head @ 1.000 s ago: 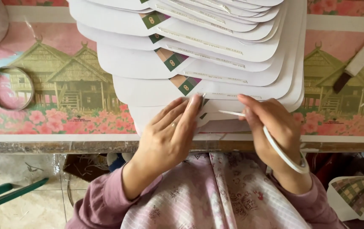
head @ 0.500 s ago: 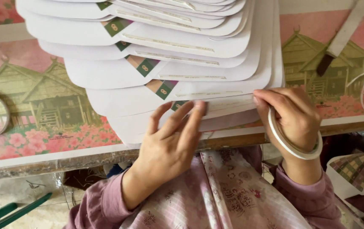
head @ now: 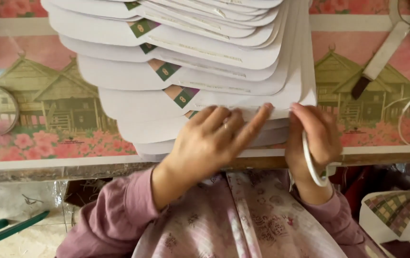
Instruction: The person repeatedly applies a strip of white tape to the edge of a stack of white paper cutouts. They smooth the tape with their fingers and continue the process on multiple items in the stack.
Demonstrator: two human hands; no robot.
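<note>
Evidently, white rounded card sheets (head: 190, 91) overlap, fanned, green-cornered.

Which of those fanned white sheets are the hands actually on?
The sheets at the near end of the fan, at the table edge: left hand lies flat on them, right hand pinches their right edge.

Pink house-patterned tablecloth (head: 42, 95) above tiled floor (head: 19, 200).
</note>
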